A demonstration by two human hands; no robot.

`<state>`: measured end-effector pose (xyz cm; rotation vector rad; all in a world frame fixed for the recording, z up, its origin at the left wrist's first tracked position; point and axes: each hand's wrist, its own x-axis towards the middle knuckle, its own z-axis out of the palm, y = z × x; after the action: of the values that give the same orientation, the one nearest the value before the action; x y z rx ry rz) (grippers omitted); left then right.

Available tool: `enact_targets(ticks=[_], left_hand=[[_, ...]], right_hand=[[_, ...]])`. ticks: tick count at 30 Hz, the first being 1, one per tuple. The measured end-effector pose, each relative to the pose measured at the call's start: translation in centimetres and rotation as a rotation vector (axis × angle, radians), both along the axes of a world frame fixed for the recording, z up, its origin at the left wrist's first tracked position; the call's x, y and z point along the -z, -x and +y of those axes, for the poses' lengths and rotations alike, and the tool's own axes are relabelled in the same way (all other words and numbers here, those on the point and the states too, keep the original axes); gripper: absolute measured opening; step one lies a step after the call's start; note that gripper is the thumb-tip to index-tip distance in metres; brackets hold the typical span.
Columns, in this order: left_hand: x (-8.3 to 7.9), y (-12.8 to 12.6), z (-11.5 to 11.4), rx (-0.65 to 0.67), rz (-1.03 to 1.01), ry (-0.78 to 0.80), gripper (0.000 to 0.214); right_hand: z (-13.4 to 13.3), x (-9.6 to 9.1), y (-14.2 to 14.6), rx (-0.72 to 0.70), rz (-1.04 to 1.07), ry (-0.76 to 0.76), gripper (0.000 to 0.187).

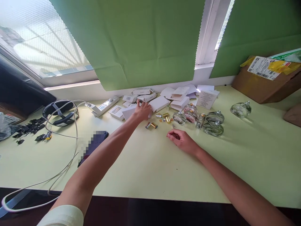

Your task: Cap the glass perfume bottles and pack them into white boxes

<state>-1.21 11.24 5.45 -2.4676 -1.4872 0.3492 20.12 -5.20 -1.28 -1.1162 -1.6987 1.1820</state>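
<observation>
My left hand [142, 111] reaches far forward and rests on a flat white carton [130, 112] among several small white boxes [180, 93] by the window sill; its fingers curl over the carton's edge. My right hand [181, 139] lies on the pale green table [150, 169] with its fingers loosely curled, nothing visible in it. Between the hands lie small silver and gold metal caps [151, 125]. Just right of them stand several round glass perfume bottles [213, 128].
A white power strip [103, 107] with a cable [70, 157] lies at the left, beside a black headset [60, 114], small black parts [30, 128] and a dark phone [94, 146]. A cardboard parcel [265, 80] stands at the far right. One more glass bottle [241, 109] sits apart.
</observation>
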Motion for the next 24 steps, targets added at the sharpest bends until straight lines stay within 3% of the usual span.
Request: enact_targets(ticks=[3, 7, 12, 16, 19, 22, 24], left_hand=[[-0.8, 0.2, 0.3, 0.008, 0.002, -0.013, 0.073], [-3.2, 0.6, 0.7, -0.031, -0.124, -0.105, 0.08], [-7.0, 2.5, 1.1, -0.061, -0.545, -0.222, 0.088], [-8.4, 4.2, -0.5, 0.067, -1.021, -0.238, 0.087], [-7.1, 3.9, -4.3, 0.146, -1.41, -0.009, 0.064], [-3.8, 2.6, -8.7, 0.096, -1.802, 0.408, 0.051], [-1.3, 1.8, -10.6, 0.018, -1.953, 0.675, 0.05]], right_hand=[[0.0, 0.0, 0.0, 0.0, 0.01, 0.009, 0.031], [0.0, -0.1, 0.0, 0.002, 0.022, 0.022, 0.03], [-0.1, 0.0, -0.1, 0.001, 0.045, 0.051, 0.029], [0.0, 0.1, -0.2, 0.007, 0.1, 0.104, 0.032], [0.0, -0.4, -0.3, 0.017, 0.188, 0.14, 0.045], [-0.1, -1.1, -0.5, -0.052, 0.398, 0.217, 0.058], [-0.2, -1.4, -0.6, -0.117, 0.514, 0.295, 0.058]])
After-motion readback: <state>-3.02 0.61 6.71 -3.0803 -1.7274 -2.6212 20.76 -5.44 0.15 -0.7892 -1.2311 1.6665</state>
